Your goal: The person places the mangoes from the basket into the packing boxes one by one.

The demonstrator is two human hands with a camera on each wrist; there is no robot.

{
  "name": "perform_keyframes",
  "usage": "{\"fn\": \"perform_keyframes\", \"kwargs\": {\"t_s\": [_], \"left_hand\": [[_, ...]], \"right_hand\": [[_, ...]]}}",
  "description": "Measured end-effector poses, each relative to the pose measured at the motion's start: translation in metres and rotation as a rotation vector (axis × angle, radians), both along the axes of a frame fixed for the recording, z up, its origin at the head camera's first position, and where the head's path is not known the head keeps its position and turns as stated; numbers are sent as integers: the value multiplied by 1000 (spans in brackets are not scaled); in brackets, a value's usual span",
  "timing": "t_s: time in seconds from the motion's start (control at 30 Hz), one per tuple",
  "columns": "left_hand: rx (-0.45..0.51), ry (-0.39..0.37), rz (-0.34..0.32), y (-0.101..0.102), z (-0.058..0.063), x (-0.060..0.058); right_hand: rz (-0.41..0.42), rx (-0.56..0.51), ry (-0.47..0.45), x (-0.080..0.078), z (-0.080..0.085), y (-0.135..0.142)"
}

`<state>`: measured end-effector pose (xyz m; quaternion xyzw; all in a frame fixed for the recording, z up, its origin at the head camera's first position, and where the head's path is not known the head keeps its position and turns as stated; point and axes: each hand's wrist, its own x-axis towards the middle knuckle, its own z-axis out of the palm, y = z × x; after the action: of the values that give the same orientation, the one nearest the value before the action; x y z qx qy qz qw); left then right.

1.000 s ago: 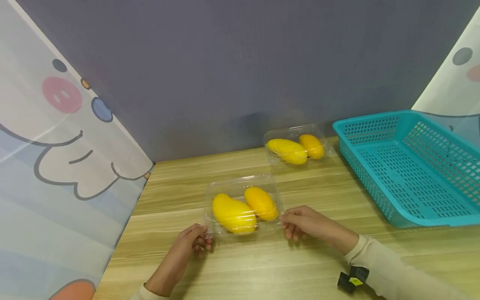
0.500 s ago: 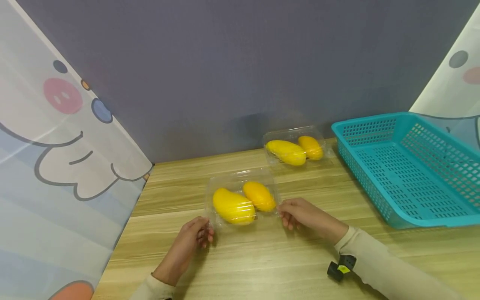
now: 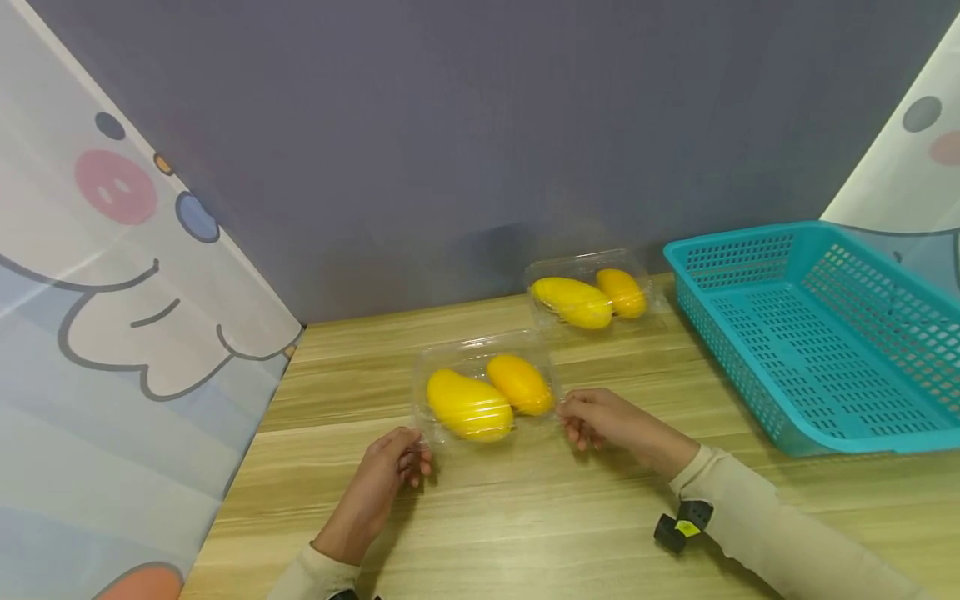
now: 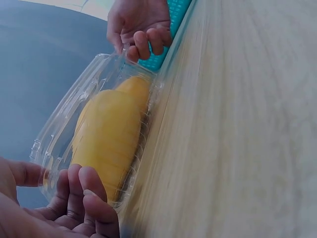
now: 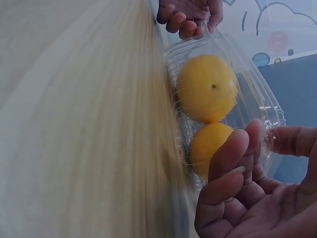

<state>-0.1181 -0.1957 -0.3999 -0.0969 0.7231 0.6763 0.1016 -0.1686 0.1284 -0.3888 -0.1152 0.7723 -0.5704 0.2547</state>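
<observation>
A clear plastic clamshell box (image 3: pixel 454 357) lies shut on the table, with two yellow mangoes inside: a longer mango (image 3: pixel 468 406) and a rounder mango (image 3: pixel 520 385). My left hand (image 3: pixel 384 468) pinches the box's near left corner between thumb and fingers. At its right side, my right hand (image 3: pixel 613 423) pinches the edge the same way. Both wrist views show the thumbs on the lid rim and the other fingers curled below it; in the right wrist view the fingers (image 5: pixel 229 153) hide part of one mango.
Behind, against the grey wall (image 3: pixel 450 167), stands a second clear clamshell box (image 3: pixel 573 266) with two mangoes. A turquoise perforated basket (image 3: pixel 795 350) sits on the right of the wooden table (image 3: pixel 480 533). Cartoon-printed curtains (image 3: pixel 135 275) hang at both sides.
Both hands have slid the box a little way back across the table, toward the wall. Their pinch on it stays the same. The second box and the basket have not moved.
</observation>
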Motion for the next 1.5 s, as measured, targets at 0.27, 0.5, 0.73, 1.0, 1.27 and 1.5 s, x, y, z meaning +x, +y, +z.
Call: {"fn": "perform_keyframes", "kwargs": {"t_s": [0.27,0.5,0.73,1.0,1.27,1.5], "left_hand": [[11,-20,-11,1,1,1],[10,-24,-37,-1,2,1],[2,-20,-35,-1,3,1],[-4,-20,-34,1,2,2],[-9,-12,-32,0,0,2],[-13,-5,-30,0,-1,3]], "right_hand": [[16,-24,5,1,-1,2],[16,-27,8,0,-2,2],[25,-44,12,1,-1,2],[57,-57,26,1,-2,5],[72,-44,31,1,-1,6],[77,-37,31,1,-1,7]]}}
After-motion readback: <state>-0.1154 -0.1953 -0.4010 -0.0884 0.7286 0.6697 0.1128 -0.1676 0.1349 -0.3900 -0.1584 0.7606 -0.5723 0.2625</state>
